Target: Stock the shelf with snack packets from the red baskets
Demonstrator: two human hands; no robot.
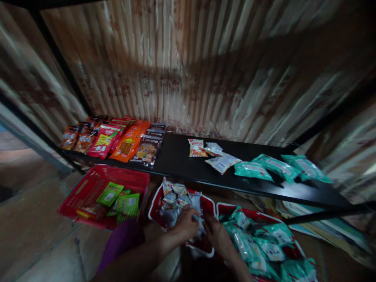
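Observation:
Both hands are down in the middle red basket (212, 211) with a white rim, among small white snack packets (175, 199). My left hand (187, 222) has its fingers curled over a white snack packet (201, 226). From the other side, my right hand (216, 232) has bent fingers at the same packet; dim light and blur soften their outline. On the black shelf (176, 152) above lie a few similar packets, one of them an orange-and-white packet (197, 148) and another a silvery white packet (223, 162).
Teal packets (254, 171) lie on the shelf's right; orange and red snack bags (131, 141) fill its left. A red basket (73, 196) holding green packets stands at left. The right basket (283, 225) is heaped with teal packets. Dark shelf posts (61, 58) flank the rack.

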